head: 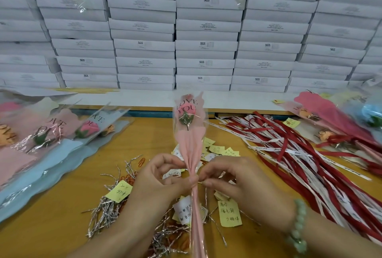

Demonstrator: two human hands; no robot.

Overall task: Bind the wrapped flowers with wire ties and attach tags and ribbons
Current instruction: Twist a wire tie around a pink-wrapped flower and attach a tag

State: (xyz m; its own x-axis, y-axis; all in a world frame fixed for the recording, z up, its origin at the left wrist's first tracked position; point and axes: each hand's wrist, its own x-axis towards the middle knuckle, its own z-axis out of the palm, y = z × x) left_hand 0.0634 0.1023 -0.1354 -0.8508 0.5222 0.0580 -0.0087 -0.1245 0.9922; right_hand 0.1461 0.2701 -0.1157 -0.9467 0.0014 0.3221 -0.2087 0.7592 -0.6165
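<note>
Wrists: both forearms come in from near edge; green bead bracelet (298,226) on right wrist.
Left hand (157,179): fingers curled, thumb + forefinger pinch gathered neck of wrapped flower (190,133) from left side.
Right hand (244,185): thumb + forefinger tips closed on same neck from right, other fingers loosely curled above. Short silvery wire bit (222,174) shows betw. its fingers; can't tell if it's gripped.
Flower look: pink bud w/ green sepals inside clear sleeve printed "LOVE YOU", pink paper lower half, scalloped top edge. Wrap fans wide at top, squeezed tight at neck, then thin pink tail.
Flower place: about mid worktop (62,226), betw. both hands, over scattered tags.
Flower axis: long axis runs near-to-far. Bloom end points away, twd far edge and boxes; tail runs back twd camera, out of frame at near edge.
Wire ties (107,210): loose silver heap, near-left of hands, more under the tail.
Tags (229,213): yellow + white notes w/ handwriting, strewn around and beneath hands.
Ribbons (299,154): red and white strips, right side, fanned diagonally twd near-right corner.
Flat wraps (51,131): row of flowers on pink/blue sheets along left edge.
Other flowers (330,117): pile at far-right corner, one w/ red ribbon.
Boxes (206,30): white cartons stacked in columns behind far edge, some marked SGS.
</note>
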